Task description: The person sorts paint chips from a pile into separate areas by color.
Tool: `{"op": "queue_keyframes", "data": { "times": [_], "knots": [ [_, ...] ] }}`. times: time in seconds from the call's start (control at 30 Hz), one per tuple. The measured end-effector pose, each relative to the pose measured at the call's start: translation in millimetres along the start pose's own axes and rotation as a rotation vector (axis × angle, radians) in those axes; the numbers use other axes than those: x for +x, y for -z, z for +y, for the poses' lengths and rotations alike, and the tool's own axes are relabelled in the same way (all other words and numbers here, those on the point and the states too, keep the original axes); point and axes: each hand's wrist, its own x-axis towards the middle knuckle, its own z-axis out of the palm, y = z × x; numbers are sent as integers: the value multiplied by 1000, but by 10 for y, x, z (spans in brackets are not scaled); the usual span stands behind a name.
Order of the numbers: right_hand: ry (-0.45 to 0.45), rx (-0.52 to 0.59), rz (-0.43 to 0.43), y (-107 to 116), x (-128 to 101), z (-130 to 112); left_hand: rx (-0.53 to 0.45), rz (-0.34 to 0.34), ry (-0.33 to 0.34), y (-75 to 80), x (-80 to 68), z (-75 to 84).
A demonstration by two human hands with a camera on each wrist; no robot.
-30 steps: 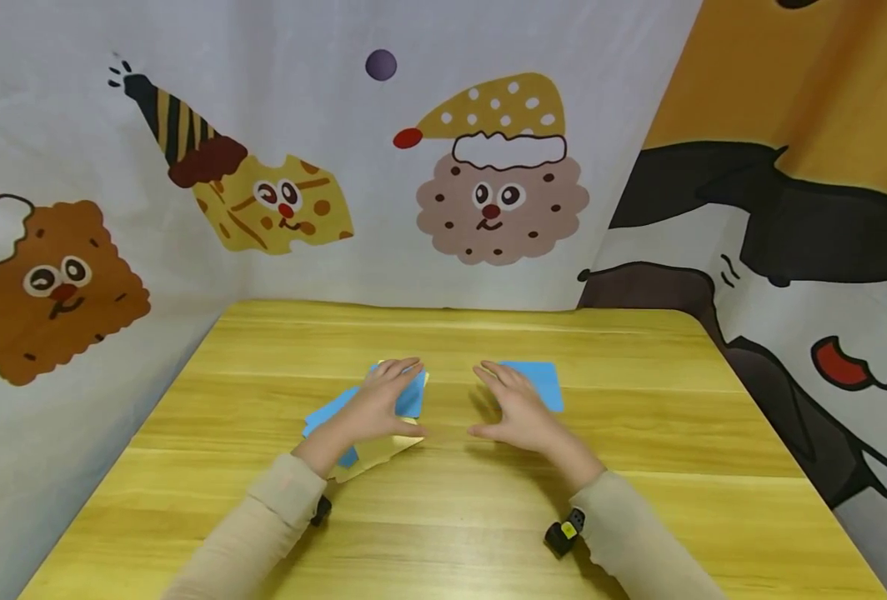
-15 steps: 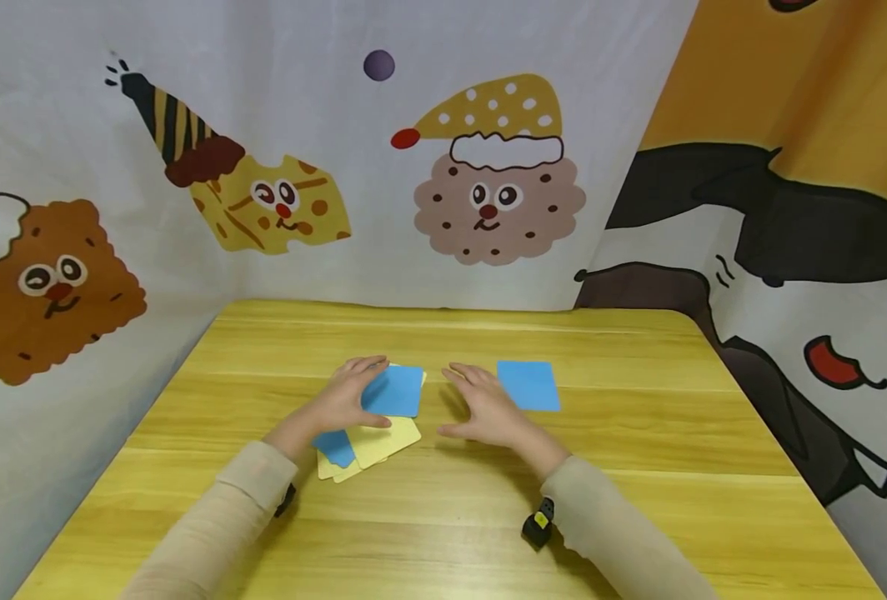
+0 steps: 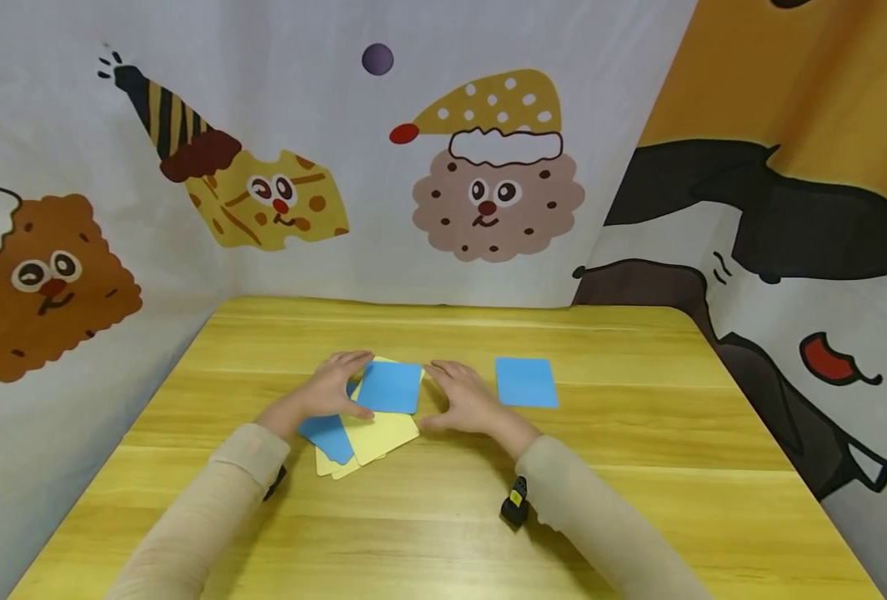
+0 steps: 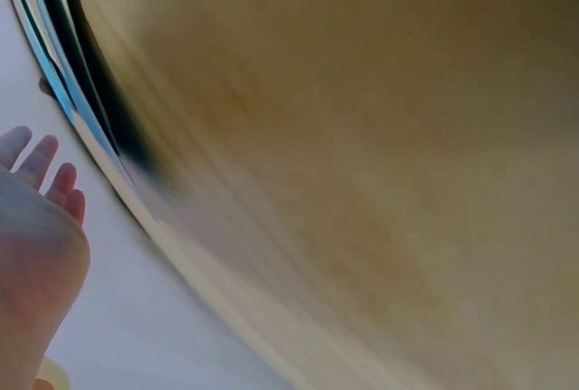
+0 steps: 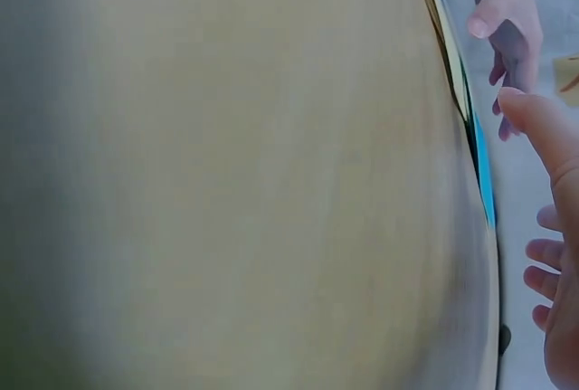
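Note:
A blue square card point(image 3: 389, 388) lies on top of a loose pile in the head view. Yellow cards point(image 3: 380, 439) and a second blue card point(image 3: 325, 435) fan out beneath it. My left hand point(image 3: 325, 390) is at the left side of the top card, thumb and fingers spread apart and holding nothing. On the opposite side my right hand point(image 3: 462, 402) has its fingertips close to the card's right edge, also spread. Both wrist views catch the hands only at the frame's edge: left hand point(image 4: 36, 245), right hand point(image 5: 563, 254).
A single blue card point(image 3: 526, 383) lies apart, beyond the right hand. The wooden table point(image 3: 443, 533) meets a cartoon-printed curtain point(image 3: 383, 208) at its back and sides. Small black wrist devices are worn at both cuffs, the right wrist device point(image 3: 514, 505) showing clearest.
The left hand has moved leftward off the middle of the pile, uncovering the blue top card. My right hand has moved left toward the pile, away from the separate blue card.

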Motion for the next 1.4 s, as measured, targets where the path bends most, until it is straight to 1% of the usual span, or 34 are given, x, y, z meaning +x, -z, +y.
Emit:
{"op": "queue_keyframes", "data": {
  "times": [0.17, 0.4, 0.5, 0.6, 0.73, 0.9, 1.23, 1.4],
  "knots": [
    [4, -1, -36, -25, 111, -14, -14, -29, 40, 36, 23, -49],
    [-9, -24, -79, -84, 270, -23, -5, -44, 33, 31, 99, -115],
    [-19, -36, -98, -95, 312, -16, -5, -52, 35, 12, 123, -136],
    [-21, -26, -114, -97, 334, -3, 2, -70, 40, -8, 140, -146],
    [-18, -9, -127, -89, 357, 20, 12, -90, 43, -21, 155, -140],
    [-14, -19, -131, -96, 399, 48, 20, -97, 34, -14, 150, -113],
    [-31, -1, -138, -107, 429, 62, 33, -96, 51, -8, 130, -95],
    [-31, 18, -136, -101, 423, 64, 28, -91, 48, -4, 132, -78]
  ]
}}
